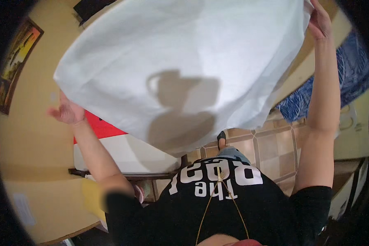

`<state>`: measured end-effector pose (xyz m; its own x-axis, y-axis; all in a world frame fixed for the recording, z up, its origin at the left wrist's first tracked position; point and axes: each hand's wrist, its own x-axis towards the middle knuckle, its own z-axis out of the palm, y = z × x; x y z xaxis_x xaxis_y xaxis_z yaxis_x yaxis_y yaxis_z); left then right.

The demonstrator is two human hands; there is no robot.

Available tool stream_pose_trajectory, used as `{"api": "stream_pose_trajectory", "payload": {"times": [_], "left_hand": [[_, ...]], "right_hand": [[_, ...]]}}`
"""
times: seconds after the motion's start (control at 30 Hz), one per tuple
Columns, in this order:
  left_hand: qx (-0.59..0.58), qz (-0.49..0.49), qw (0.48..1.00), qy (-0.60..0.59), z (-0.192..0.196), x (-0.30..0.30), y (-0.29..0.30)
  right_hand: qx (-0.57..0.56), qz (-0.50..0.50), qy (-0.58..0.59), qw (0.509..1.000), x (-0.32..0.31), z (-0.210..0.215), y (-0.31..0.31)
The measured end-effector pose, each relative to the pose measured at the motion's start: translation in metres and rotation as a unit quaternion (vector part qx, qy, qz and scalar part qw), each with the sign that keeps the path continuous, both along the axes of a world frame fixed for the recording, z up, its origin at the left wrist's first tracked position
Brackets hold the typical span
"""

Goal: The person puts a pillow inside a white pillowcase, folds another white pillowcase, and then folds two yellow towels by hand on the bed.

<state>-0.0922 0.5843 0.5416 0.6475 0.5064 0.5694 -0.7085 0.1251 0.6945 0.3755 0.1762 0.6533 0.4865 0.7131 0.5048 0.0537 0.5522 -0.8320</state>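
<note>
A large white cloth sheet [250,45] is spread out in the air in front of me, with a dark shadow across its middle. At its upper right edge, my right hand [320,22] is closed on the cloth, arm raised. My left hand [71,112] is at the sheet's lower left edge, palm showing and thumb stretched outward. Its other fingers pass partly behind the cloth. Beneath the sheet's left side lies a white padded-looking surface [123,153] with a red piece [104,127] on it. The sheet hides the rest of that surface.
A framed picture [18,65] hangs on the yellowish wall at left. Blue patterned fabric [348,69] hangs at right, near a pale plastic chair [348,119]. Tiled floor [274,147] shows below the sheet. A dark edge [151,176] borders the white surface.
</note>
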Motion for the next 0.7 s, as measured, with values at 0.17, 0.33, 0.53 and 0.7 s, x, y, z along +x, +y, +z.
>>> {"api": "stream_pose_trajectory", "payload": {"times": [0.17, 0.33, 0.53, 0.7], "left_hand": [[-0.073, 0.289, 0.911, 0.285, -0.004, 0.079, 0.008], [-0.222, 0.366, 0.874, 0.231, 0.075, 0.116, 0.061], [-0.037, 0.359, 0.911, 0.200, 0.101, 0.154, 0.139], [-0.066, 0.434, 0.872, 0.216, 0.115, 0.183, 0.222]], "right_hand": [[-0.186, -0.193, -0.047, 0.962, 0.101, -0.049, 0.094], [-0.073, -0.093, 0.191, 0.975, 0.154, -0.007, 0.201], [-0.059, 0.054, 0.152, 0.985, 0.299, -0.018, 0.322], [-0.061, 0.014, 0.085, 0.994, 0.314, -0.010, 0.413]]}}
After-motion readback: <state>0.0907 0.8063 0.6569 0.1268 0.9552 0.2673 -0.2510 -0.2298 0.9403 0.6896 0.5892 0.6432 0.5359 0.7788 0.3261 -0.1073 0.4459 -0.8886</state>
